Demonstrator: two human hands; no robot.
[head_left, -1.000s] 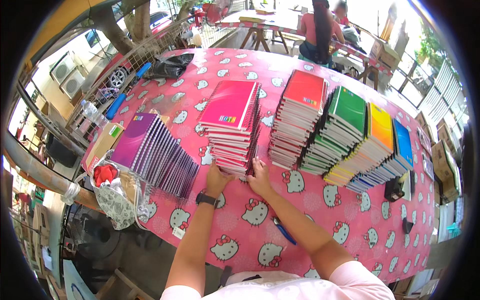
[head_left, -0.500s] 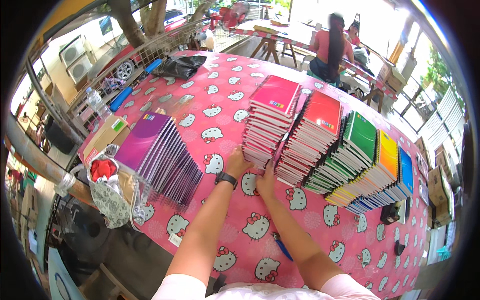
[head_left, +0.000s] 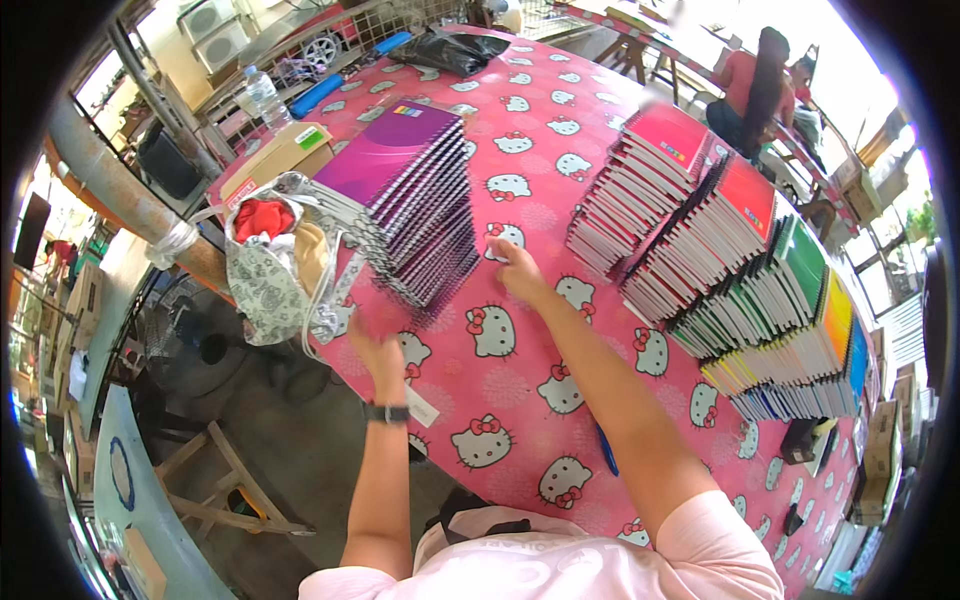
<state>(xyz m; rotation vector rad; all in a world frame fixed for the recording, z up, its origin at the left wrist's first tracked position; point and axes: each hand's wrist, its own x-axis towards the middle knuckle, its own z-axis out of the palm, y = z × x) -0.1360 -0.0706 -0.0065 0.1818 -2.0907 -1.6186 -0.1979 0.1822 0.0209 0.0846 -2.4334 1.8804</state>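
Observation:
A tall stack of purple spiral notebooks (head_left: pixel 400 160) stands left of centre on the pink patterned tablecloth (head_left: pixel 520 350). Just in front of its near side is my left hand (head_left: pixel 375 348), blurred, with fingers apart and nothing in them. Right of the same stack, my right hand (head_left: pixel 520 275) hovers over the cloth, fingers stretched out and empty. To the right, a row of leaning notebook stacks runs from pink (head_left: pixel 665 140) and red (head_left: pixel 735 215) to green (head_left: pixel 800 255), yellow (head_left: pixel 835 310) and blue (head_left: pixel 855 365). Neither hand touches that row.
Beside the purple stack are a patterned cloth bag (head_left: pixel 270 300) and a cardboard box (head_left: pixel 280 160). Behind them stand a water bottle (head_left: pixel 265 98) and a black plastic bag (head_left: pixel 450 50). My right forearm partly covers a blue-handled tool (head_left: pixel 607 452). Another person (head_left: pixel 755 90) sits at the far table.
Both hands have left the pink notebook stack and moved left to the purple one. The view has turned left, so the coloured row now sits farther right.

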